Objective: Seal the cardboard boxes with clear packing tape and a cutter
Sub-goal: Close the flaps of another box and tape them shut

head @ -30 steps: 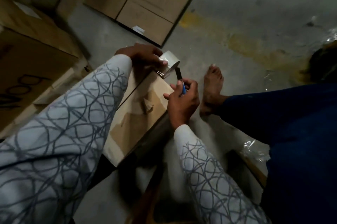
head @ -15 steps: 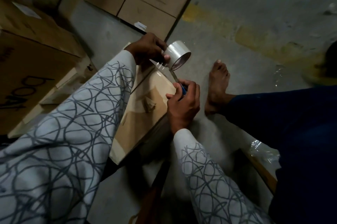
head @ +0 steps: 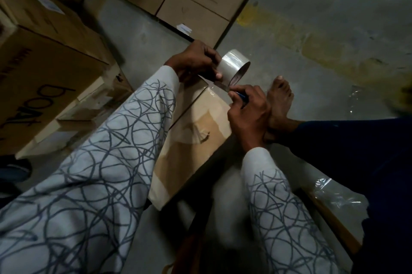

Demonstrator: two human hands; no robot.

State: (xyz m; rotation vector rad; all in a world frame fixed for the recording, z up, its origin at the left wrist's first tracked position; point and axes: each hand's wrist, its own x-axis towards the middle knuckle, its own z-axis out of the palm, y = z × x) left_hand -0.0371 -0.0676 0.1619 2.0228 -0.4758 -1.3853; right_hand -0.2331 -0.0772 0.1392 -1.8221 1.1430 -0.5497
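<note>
The left hand point(head: 192, 62) grips a roll of clear packing tape point(head: 234, 66), its fingers point(head: 217, 74) curled around the glossy, translucent roll, which is tilted so its dark core faces down toward the right hand point(head: 247, 113). A short strip of tape runs from the roll to the far corner of the cardboard box point(head: 196, 137) just under the left fingers. The right fingers are pressed together around a blue-handled cutter point(head: 236, 93), its blade lying against the strip between roll and box. The box top is brown with a torn pale patch.
</note>
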